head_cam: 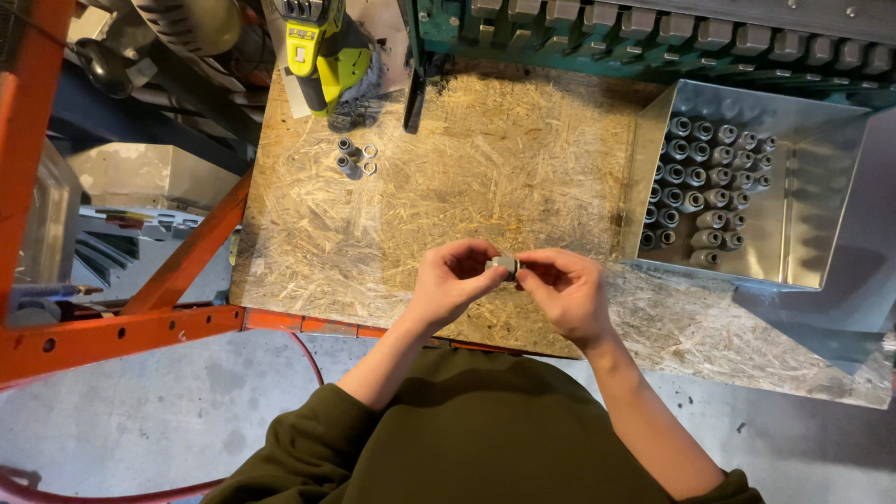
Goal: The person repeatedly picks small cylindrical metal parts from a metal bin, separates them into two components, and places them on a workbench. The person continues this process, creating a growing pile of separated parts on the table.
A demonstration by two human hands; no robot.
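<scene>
Both hands pinch one small grey fitting (505, 265) above the desk (485, 168) front edge: left hand (455, 280) at 9 o'clock of it, right hand (563, 289) at 3. Risk: fingertip-only grip could slip, dropping the fitting to the floor (140, 411).

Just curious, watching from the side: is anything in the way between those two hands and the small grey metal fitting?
Nothing visible. The left hand and right hand both pinch the small grey metal fitting directly, above the chipboard bench top.
</scene>
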